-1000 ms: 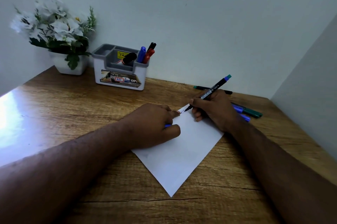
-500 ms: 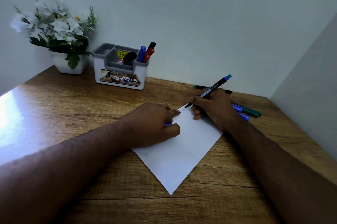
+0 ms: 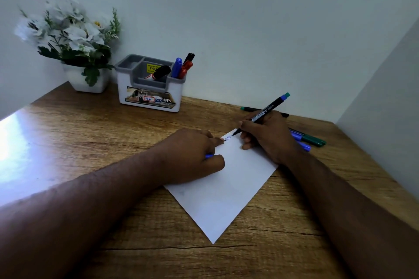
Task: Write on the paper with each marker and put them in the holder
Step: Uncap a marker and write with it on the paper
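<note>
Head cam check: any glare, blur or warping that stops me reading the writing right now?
Head view: strong white glare washes out the table at its left edge, well clear of the paper; the flowers are soft and blurred; wide-angle warping bends the frame's edges; the room is dim, and the ink at the marker tip is too small to read.

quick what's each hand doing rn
Left hand: closed on a blue cap, resting on the paper.
Right hand: closed on a marker, tip at the paper.
</note>
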`<state>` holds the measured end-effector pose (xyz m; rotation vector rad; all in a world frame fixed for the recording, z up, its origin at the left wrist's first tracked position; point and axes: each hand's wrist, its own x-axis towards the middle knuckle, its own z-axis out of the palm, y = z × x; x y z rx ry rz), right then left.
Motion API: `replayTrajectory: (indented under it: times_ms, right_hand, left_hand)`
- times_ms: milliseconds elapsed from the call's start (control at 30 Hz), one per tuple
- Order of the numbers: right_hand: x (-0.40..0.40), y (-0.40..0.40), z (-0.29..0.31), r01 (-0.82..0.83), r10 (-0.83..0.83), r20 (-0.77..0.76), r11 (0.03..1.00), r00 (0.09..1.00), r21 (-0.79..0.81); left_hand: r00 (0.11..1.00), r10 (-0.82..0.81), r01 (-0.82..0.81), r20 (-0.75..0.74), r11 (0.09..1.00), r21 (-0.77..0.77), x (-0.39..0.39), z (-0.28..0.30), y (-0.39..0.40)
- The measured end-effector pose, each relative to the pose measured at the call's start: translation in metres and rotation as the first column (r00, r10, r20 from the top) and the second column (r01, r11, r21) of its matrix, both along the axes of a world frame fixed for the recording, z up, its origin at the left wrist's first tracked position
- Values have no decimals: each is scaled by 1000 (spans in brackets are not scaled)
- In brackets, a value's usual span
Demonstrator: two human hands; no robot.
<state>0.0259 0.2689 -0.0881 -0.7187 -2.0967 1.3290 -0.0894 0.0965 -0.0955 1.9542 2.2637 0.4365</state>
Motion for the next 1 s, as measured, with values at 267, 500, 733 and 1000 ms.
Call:
replayTrajectory:
  times_ms: [267, 500, 733, 1000]
  right_hand:
    - [0, 0, 1, 4, -4, -3, 1000, 1000, -5]
    - [-1, 4, -2, 27, -27, -9, 1000, 1000, -6]
    - [-1, 5, -3, 32, -32, -25, 999, 999, -13]
    - [-2, 5, -3, 27, -27, -20, 1000, 999, 9]
  left_hand:
    - [1000, -1, 1, 0, 1000, -1, -1, -1, 1]
    - [1000, -6, 7, -7, 1000, 16, -1, -3, 2]
    - [1000, -2, 3, -21, 1000, 12, -1, -2, 2]
    - [1000, 6, -6, -26, 1000, 0, 1, 1, 1]
